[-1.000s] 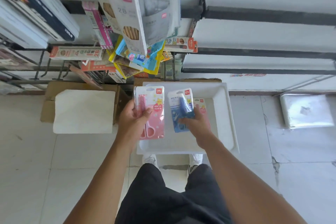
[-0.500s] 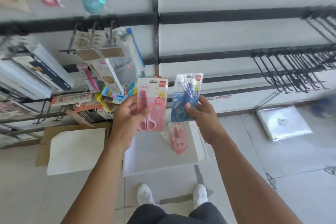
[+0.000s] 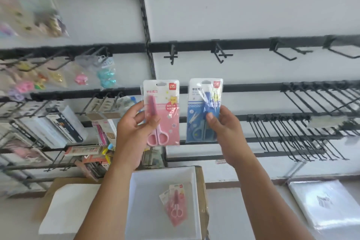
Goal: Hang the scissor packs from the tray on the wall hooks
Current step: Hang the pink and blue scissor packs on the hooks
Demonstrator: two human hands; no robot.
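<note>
My left hand (image 3: 129,132) grips a pink scissor pack (image 3: 165,111) and holds it upright in front of the wall. Beside it, my right hand (image 3: 227,132) grips a blue scissor pack (image 3: 200,121), also upright. Both packs sit a little below a row of bare black wall hooks; the nearest are one hook (image 3: 171,55) and another (image 3: 221,54). Down on the floor lies the white tray (image 3: 144,200), with pink scissor packs (image 3: 175,204) still lying in it.
Left of the black upright, hooks carry small bagged items (image 3: 106,76), books and boxed stationery (image 3: 58,128). Dense rows of bare hooks (image 3: 303,134) fill the lower right wall. A cardboard box with a white sheet (image 3: 68,206) and a plastic-wrapped stack (image 3: 327,202) lie on the floor.
Both hands have lifted the two packs from just above the tray up to the wall. The view has tilted upward, bringing the upper hook rows into sight.
</note>
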